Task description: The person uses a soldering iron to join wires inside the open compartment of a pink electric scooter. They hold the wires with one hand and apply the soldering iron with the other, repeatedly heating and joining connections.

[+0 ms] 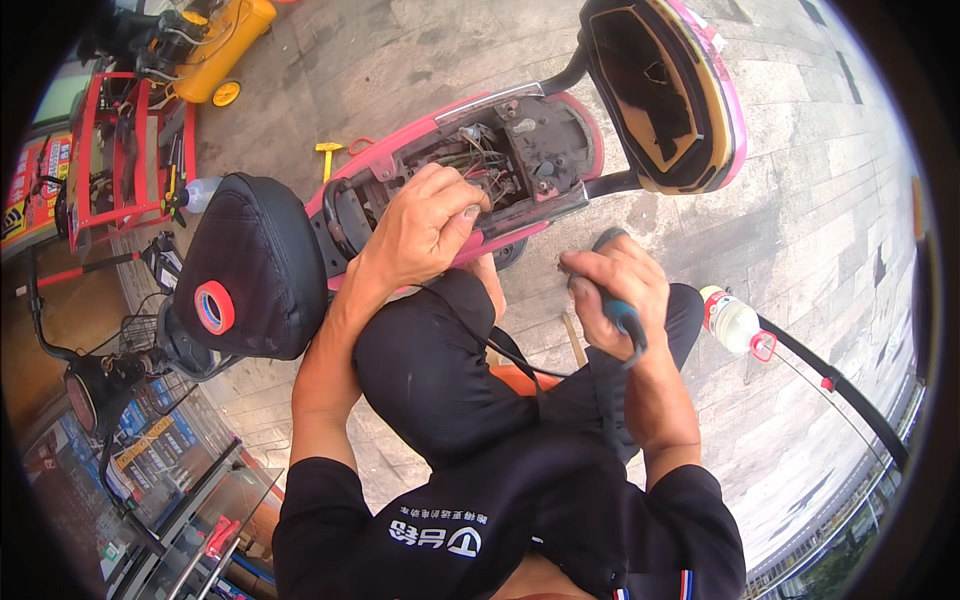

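A pink electric scooter (480, 238) stands before me, its body uncovered around an open bay of tangled wires (485, 150). At the bay's near edge is my left hand (430, 222), its fingers pinched together beside the wires. What they hold, if anything, is hidden. My right hand (625, 285) is wrapped round a corded tool with a teal and dark grey handle (622, 316); its exact kind does not show. The hand is raised to the right of the scooter, apart from it. A black cable (515, 357) runs from near my left wrist across my legs toward the tool.
The scooter's black seat (270, 260) bears a red tape roll (213, 307). At upper right is a padded backrest (660, 90). A yellow hammer (327, 160) lies beyond the scooter. Far left stand a red tool rack (130, 150) and a yellow compressor (225, 50). A bottle (732, 322) stands right.
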### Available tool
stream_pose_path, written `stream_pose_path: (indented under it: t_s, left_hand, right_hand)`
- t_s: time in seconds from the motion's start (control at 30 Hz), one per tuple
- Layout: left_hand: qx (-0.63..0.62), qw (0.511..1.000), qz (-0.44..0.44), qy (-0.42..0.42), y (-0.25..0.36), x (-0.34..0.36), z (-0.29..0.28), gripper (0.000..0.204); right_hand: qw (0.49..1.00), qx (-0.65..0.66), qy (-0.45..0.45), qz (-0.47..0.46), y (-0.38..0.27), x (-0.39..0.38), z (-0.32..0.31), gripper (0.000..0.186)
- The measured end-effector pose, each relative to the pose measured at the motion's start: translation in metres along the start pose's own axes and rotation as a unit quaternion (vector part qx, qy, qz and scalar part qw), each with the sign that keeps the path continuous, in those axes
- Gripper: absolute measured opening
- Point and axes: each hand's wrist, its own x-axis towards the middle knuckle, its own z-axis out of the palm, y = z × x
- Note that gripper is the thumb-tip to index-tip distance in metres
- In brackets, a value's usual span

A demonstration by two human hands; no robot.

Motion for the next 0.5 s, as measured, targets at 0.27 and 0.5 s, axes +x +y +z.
stream_pose_path:
  t_s: [0.27,0.5]
  left_hand:
    - [0.008,0.994,0.087,-0.064,0.001,-0.005,0.012,0.021]
    - [-0.08,0.996,-0.023,0.009,-0.005,-0.012,0.014,0.018]
  right_hand:
    - [0.967,0.093,0.004,0.236,0.015,-0.007,0.067,0.02]
    - [0.944,0.142,0.075,0.288,0.011,-0.002,0.059,0.01]
